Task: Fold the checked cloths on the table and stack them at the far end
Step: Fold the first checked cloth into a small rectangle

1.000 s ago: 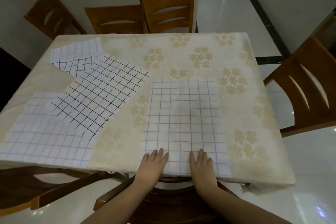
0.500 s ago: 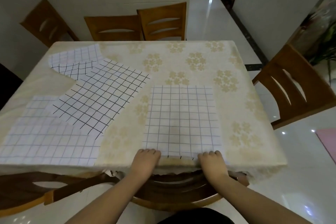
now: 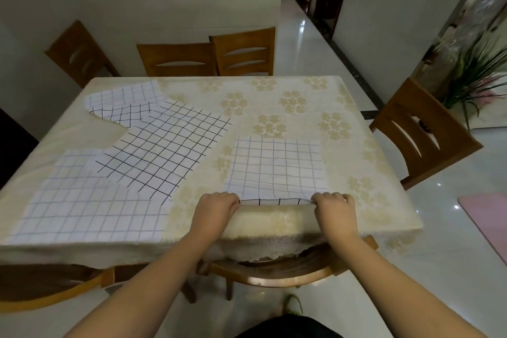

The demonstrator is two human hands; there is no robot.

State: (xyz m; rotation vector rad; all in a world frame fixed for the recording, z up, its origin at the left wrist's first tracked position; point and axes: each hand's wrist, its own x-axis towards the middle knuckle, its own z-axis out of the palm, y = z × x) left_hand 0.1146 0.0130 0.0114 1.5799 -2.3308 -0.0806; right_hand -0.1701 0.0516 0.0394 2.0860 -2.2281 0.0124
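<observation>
Table (image 3: 356, 173) under a cream flowered tablecloth (image 3: 274, 107), filling the middle of the view, ringed by wooden chairs (image 3: 422, 140) on the far side, the right and the near edge. No containers anywhere on it, only cloths lying flat.

Largest cloth, pale with faint blue checks (image 3: 82, 208), spread at the near left corner, long axis running left to right along the near table edge. Black-checked cloth (image 3: 164, 151) overlapping its far right part, set askew, long axis running from near left to far right. Small pale checked cloth (image 3: 123, 96) at the far left corner, with a strip of black check (image 3: 120, 114) just in front of it, touching the askew cloth.

Blue-checked cloth being folded (image 3: 274, 167) right of centre, near the near edge, sides square to the table, far edge flat, near edge lifted clear of the tablecloth and pulled taut between both hands, underside showing dark lines.

Left hand (image 3: 216, 208) curled and pinching the near left corner of that cloth. Right hand (image 3: 334, 208) curled and pinching the near right corner, well apart from the left.
</observation>
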